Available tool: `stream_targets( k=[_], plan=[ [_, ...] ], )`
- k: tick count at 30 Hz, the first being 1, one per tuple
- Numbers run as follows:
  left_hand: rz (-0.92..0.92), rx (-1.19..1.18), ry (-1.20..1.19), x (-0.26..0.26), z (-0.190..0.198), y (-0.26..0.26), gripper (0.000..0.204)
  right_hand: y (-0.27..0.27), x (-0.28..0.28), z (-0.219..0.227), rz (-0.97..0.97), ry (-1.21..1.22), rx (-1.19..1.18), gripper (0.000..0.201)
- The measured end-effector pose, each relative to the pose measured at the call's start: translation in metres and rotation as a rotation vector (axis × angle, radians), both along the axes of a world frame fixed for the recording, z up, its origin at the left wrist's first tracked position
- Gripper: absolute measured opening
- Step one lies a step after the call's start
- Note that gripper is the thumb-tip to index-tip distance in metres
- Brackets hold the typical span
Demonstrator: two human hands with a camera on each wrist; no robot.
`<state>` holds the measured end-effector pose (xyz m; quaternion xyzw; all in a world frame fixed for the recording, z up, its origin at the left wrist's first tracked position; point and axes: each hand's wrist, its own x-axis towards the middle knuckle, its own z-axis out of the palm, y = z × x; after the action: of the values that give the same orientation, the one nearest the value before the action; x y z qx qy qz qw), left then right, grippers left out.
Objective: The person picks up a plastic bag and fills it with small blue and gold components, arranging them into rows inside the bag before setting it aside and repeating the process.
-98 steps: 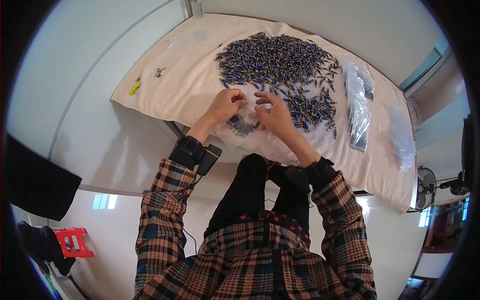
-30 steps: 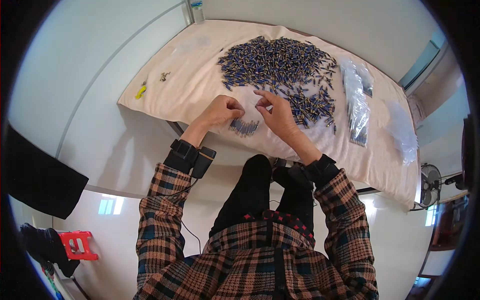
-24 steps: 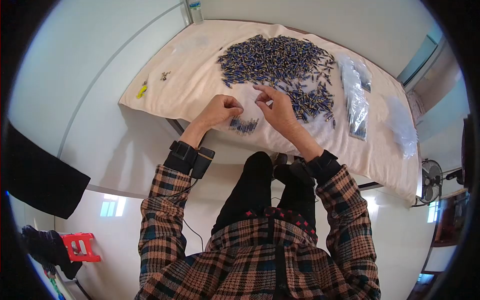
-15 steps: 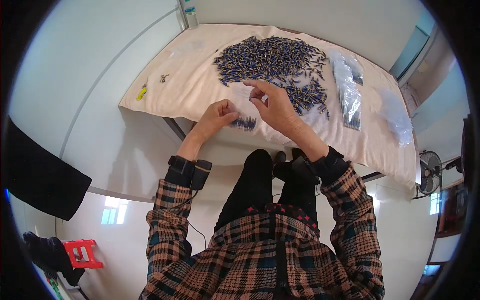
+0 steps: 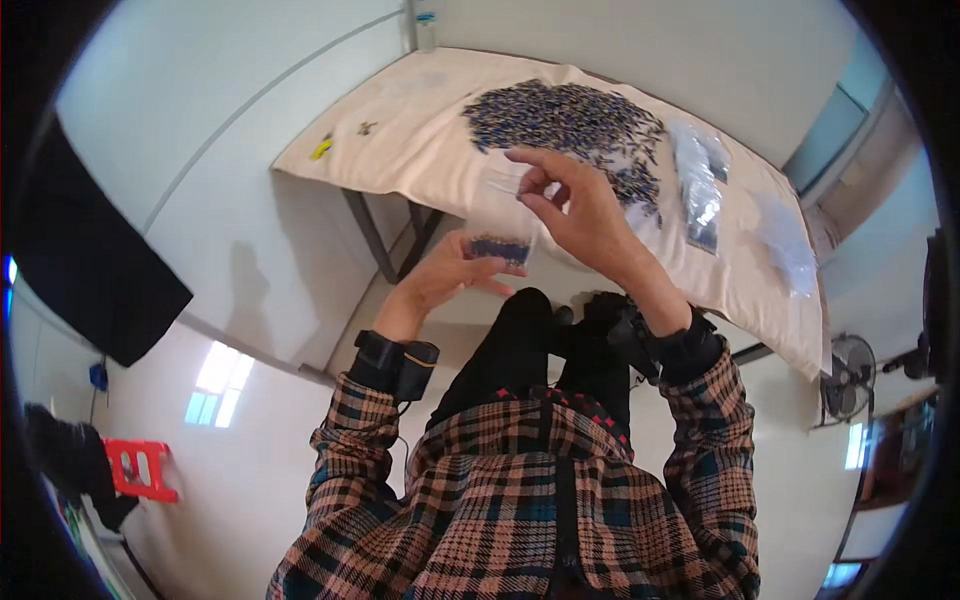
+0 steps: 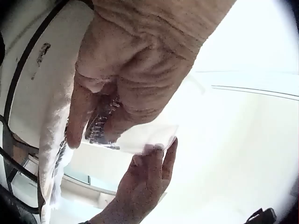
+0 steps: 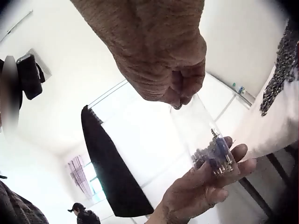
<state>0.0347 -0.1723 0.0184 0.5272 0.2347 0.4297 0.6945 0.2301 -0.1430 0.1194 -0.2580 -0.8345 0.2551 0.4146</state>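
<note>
Two hands have one clear bag [image 5: 497, 240] between them, as the head view shows. Its blue and gold pieces [image 5: 506, 252] are at the end nearer to the body, and the left hand [image 5: 433, 275] is the nearer one to them: its thumb lies over this end, and its fingers reach out below. From there the long axis of the bag goes away from the body, up to the right hand [image 5: 597, 222], whose grip pinches the other end by thumb and fingertips, with the index finger stretched forward. The filled end is beyond the near edge of the bench [image 5: 430, 115], well apart from the pile [image 5: 560, 112]. In the left wrist view, the pieces are close under the left palm, between thumb and fingers, and the clear part runs across to the right grip, which is pressed together on its edge. In the right wrist view, the bag slants down from the right fingertips, above it, to the left hand, which holds the filled end from below with bent, somewhat spread fingers. I judge that the next move depends on this slant, with the pieces low. Whether the pinched end is open, I cannot tell.
</note>
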Motion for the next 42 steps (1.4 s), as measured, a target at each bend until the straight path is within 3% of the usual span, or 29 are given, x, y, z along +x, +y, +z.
stream_targets(
  k=[10, 14, 17, 22, 28, 33, 38, 42],
  plan=[
    [0.324, -0.068, 0.063, -0.014, -0.004, -0.076, 0.03, -0.033, -0.035, -0.019, 0.1, 0.048, -0.091, 0.043],
    [0.387, -0.086, 0.05, -0.021, -0.008, -0.091, 0.029, -0.047, -0.042, -0.041, -0.046, 0.331, -0.049, 0.039],
    [0.419, -0.1, 0.008, -0.018, -0.016, -0.096, 0.03, -0.041, -0.034, -0.083, 0.143, 0.242, -0.494, 0.031],
    [0.358, -0.149, -0.01, 0.0, -0.023, -0.092, 0.033, -0.043, -0.022, -0.131, 0.288, 0.256, -0.763, 0.026],
    [0.338, -0.23, -0.18, 0.009, -0.029, -0.084, 0.038, -0.043, -0.008, -0.134, 0.273, 0.382, -0.705, 0.024],
    [0.38, -0.236, -0.143, 0.014, -0.031, -0.088, 0.036, -0.046, -0.002, -0.139, 0.24, 0.328, -0.715, 0.025],
    [0.374, -0.248, -0.126, 0.015, -0.035, -0.089, 0.03, -0.052, -0.002, -0.141, 0.241, 0.425, -0.764, 0.025],
    [0.386, -0.223, -0.093, 0.018, -0.037, -0.083, 0.027, -0.051, -0.004, -0.152, 0.089, 0.397, -0.499, 0.02]
  ],
)
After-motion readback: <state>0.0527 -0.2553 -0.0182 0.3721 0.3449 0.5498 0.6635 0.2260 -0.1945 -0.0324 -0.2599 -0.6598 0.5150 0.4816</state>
